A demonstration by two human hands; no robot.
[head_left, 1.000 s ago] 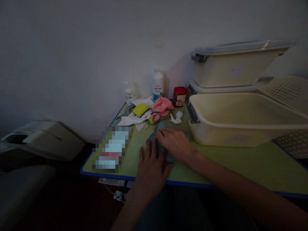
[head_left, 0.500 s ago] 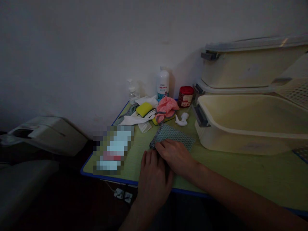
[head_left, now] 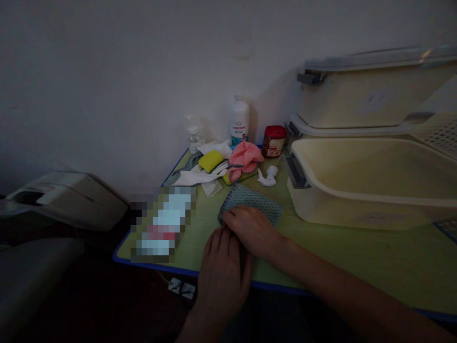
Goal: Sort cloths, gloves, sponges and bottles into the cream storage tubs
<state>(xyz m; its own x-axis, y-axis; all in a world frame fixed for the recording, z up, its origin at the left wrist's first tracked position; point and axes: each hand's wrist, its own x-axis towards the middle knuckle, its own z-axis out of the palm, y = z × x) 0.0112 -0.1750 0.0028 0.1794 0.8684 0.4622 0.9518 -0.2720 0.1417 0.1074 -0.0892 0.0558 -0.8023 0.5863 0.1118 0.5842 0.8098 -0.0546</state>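
Observation:
A teal patterned cloth point(head_left: 254, 202) lies folded flat on the green table point(head_left: 357, 247). My right hand point(head_left: 252, 229) rests palm down on the cloth's near edge, fingers pointing left and held together. Beside and just below it, my left hand point(head_left: 223, 269) lies flat on the table near the front edge, fingers stretched out and touching the right hand's fingertips. Neither hand grips anything.
Behind the cloth lie a pink cloth point(head_left: 244, 159), a yellow sponge point(head_left: 210, 160), white rags point(head_left: 194, 178), a white bottle point(head_left: 239, 120), a pump bottle point(head_left: 193, 135) and a red-lidded jar point(head_left: 273, 141). Cream plastic bins point(head_left: 364, 190) fill the right side. A blurred-out packet point(head_left: 162, 224) lies at left.
Both hands slid back toward the near edge across the teal cloth, uncovering its far half, which now lies flat. The view shifted slightly.

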